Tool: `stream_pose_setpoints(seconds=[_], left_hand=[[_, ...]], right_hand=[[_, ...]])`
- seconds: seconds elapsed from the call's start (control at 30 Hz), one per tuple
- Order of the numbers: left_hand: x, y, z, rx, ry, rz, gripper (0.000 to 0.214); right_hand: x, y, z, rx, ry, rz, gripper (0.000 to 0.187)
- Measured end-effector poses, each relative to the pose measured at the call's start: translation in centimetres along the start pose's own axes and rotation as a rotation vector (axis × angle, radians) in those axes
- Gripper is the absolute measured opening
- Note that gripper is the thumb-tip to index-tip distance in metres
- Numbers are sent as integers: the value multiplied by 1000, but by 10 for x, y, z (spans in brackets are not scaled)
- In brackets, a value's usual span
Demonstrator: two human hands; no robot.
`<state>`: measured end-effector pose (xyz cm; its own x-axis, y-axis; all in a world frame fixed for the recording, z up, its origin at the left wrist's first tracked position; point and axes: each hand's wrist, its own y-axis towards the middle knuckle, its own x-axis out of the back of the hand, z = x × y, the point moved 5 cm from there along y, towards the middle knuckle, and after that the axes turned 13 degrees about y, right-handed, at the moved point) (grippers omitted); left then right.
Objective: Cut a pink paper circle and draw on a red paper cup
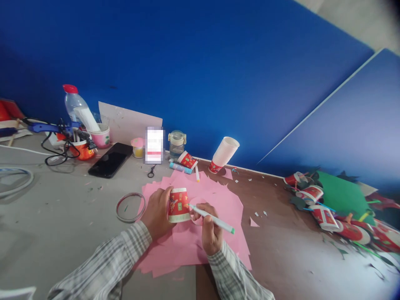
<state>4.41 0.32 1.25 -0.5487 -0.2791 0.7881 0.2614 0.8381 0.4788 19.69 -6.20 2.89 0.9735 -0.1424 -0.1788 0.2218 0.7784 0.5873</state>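
My left hand (157,210) is wrapped round a red printed paper cup (179,205) that stands upside down on a pile of pink paper sheets (218,200). My right hand (211,231) grips a white pen with a green end (215,220); its tip touches the pink paper at the cup's rim. Both sleeves are grey plaid.
A roll of clear tape (130,207) lies left of the paper. Behind are a black phone (111,160), small scissors (151,171), a glass jar (176,144), a stack of white cups (225,153), a bottle (78,108) and a glue gun (50,127). Finished red cups and green paper (337,196) crowd the right.
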Motion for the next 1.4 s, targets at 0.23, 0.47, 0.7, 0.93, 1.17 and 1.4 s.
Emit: stream_pose_setpoints(seconds=[0.23,0.47,0.7,0.93,1.17,1.4], left_hand=[[-3,0,1,-6,13,14,73],[-3,-1,0,-15,36,2,72],[-3,-2,1,-26,43,-1,73],[-3,-2,0,-30,51,4,72],[-3,-1,0,-37,54,10,73],[-4,-2,1,-39,52,0,74]], right_hand=[[-2,0,0,-10,-55,16,36],[0,-3,-6,-64,-47,-19,30],[2,-5,-9,-62,-31,-40,27],[3,-6,-13,-79,6,-49,26],[4,-7,-14,-94,-17,-43,27],[4,-6,-14,-86,-17,-39,26]])
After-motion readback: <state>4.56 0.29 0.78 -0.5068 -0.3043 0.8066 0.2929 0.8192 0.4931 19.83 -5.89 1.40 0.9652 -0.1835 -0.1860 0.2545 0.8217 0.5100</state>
